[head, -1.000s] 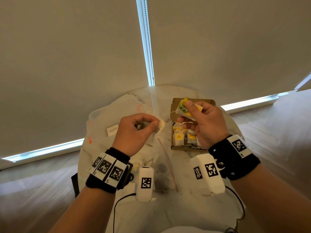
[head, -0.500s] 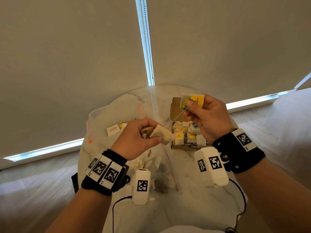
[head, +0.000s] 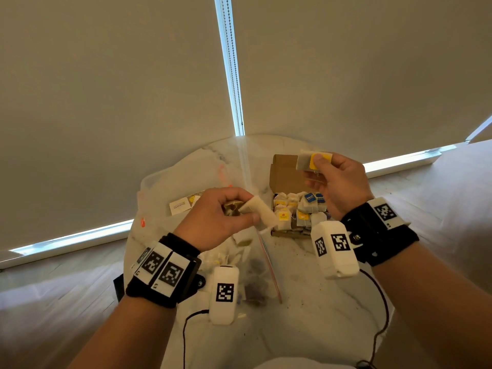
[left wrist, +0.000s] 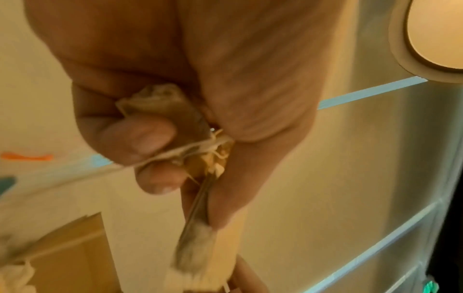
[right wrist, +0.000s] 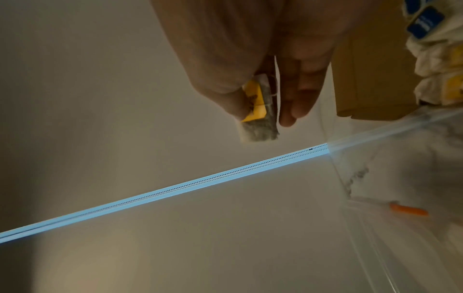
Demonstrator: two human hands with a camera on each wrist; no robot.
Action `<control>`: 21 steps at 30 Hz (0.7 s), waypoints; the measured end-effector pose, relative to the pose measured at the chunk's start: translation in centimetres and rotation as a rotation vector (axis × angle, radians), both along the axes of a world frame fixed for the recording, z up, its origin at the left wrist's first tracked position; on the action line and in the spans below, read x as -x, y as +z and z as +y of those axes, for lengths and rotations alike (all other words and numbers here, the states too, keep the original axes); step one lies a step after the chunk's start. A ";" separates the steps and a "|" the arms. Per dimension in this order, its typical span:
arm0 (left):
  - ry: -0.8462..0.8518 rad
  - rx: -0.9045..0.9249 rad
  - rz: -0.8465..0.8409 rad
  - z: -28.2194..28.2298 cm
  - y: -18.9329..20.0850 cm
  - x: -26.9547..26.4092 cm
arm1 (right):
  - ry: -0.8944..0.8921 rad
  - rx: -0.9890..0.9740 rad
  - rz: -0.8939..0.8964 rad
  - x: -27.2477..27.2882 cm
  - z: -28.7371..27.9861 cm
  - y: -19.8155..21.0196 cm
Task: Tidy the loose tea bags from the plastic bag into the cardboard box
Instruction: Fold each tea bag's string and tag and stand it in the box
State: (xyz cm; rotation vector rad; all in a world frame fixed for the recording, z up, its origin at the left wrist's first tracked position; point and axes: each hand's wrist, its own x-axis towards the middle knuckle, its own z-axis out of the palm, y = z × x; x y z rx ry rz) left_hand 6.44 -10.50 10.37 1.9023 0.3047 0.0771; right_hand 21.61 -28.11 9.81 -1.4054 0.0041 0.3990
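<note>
My left hand (head: 241, 211) holds a small bunch of pale tea bags (head: 262, 213) above the clear plastic bag (head: 165, 193); in the left wrist view its fingers pinch the crumpled tea bags (left wrist: 198, 237) and their strings. To the right, my right hand (head: 318, 169) pinches one tea bag with a yellow tag (head: 312, 161) above the flap of the open cardboard box (head: 283, 171). The right wrist view shows the thumb and fingers gripping that tea bag (right wrist: 258, 117). Several tea bags with yellow and blue tags fill the box.
A round white marble table (head: 306, 302) carries everything. Loose tea bags (head: 239, 246) lie in the plastic bag near its red zip strip (head: 270, 265). A white card (head: 179, 206) lies at the left. Black cables (head: 380, 310) trail near the front edge. Blinds stand behind the table.
My right hand rose over the box flap and turned its tea bag so the yellow tag faces up. My left hand lifted its tea bags out and shifted right toward the box.
</note>
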 end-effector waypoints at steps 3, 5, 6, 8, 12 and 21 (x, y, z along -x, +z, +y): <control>0.194 0.157 -0.010 -0.2 -0.1 -0.3 | 0.070 -0.026 -0.049 0.6 -0.3 0.2; 0.291 0.240 -0.007 -0.3 -0.2 -0.6 | 0.181 -0.127 -0.025 1.5 -0.3 0.8; 0.324 0.279 -0.003 -0.3 -0.2 -0.7 | 0.244 -0.167 -0.014 1.9 -0.4 1.0; 0.361 0.344 -0.010 -0.5 -0.1 -0.8 | 0.388 -0.181 -0.040 2.6 -0.4 1.4; 0.389 0.452 -0.020 -0.7 0.4 -0.9 | 0.506 0.051 -0.308 3.3 0.1 1.0; 0.351 0.529 0.018 -0.6 0.5 -1.0 | 0.438 0.248 -0.529 2.8 0.7 1.2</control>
